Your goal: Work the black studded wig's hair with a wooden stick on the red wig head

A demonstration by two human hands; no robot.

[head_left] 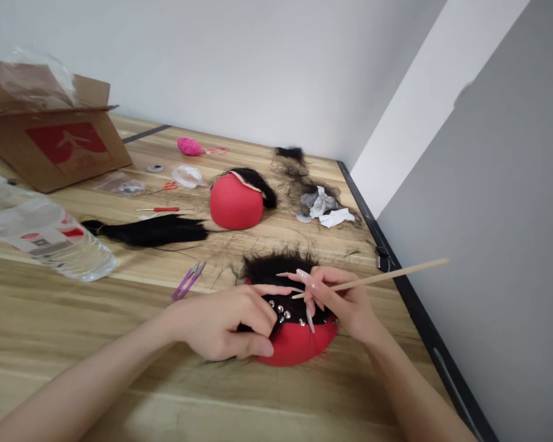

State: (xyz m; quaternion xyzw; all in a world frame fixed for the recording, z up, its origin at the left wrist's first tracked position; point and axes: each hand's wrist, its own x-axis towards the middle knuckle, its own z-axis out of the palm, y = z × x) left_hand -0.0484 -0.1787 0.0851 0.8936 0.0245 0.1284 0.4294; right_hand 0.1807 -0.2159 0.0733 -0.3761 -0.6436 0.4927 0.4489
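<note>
A red dome-shaped form (299, 345) with black hair on it and several silver pins lies near the table's front. My right hand (343, 299) pinches a thin wooden stick (396, 272), whose tip points down into the black hair (276, 265). My left hand (235, 322) rests on the form's left side, index finger stretched toward the stick's tip, thumb on the red surface and the other fingers curled at the hair. Whether those curled fingers grip any hair is hidden.
Behind stands a second red dome (236, 202) with black hair. Purple snips (188, 281), a black hair bundle (154, 231), a water bottle (46, 230) and a cardboard box (59, 147) are at left. Loose hair and crumpled tissue (336, 217) lie back right, near a grey wall (502, 184).
</note>
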